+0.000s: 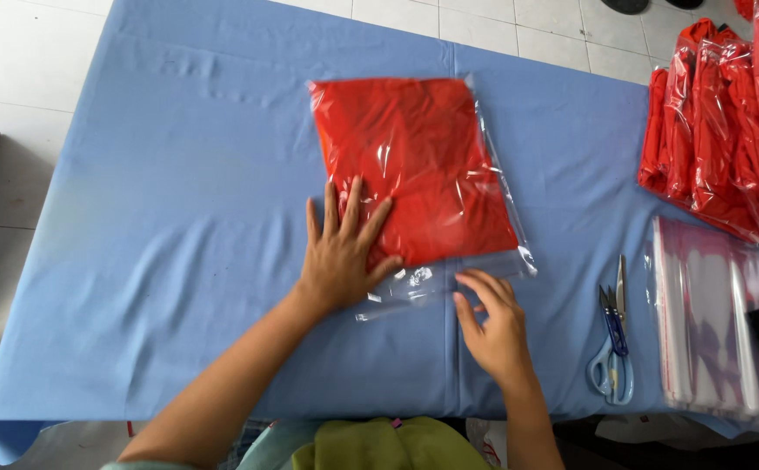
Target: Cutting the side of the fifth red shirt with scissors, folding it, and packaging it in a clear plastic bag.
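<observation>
Green cloth (pixel 388 446) lies at the near edge, just below the forearms; the left hand (pixel 343 252) is spread flat, pressing the near left corner of a bagged red garment (pixel 414 165); the right hand (pixel 492 326) rests its loosely curled fingertips on the bag's clear flap (pixel 431 287), pinching nothing that I can see. The garment sits mid-bench on blue cloth (pixel 179 218). Judging by this, the flap is being closed; sealing would call for folding it over and smoothing along it. Scissors (pixel 612 348) lie to the right; beyond them empty clear bags (pixel 710 322); bagged red garments (pixel 727 130) are stacked far right.
</observation>
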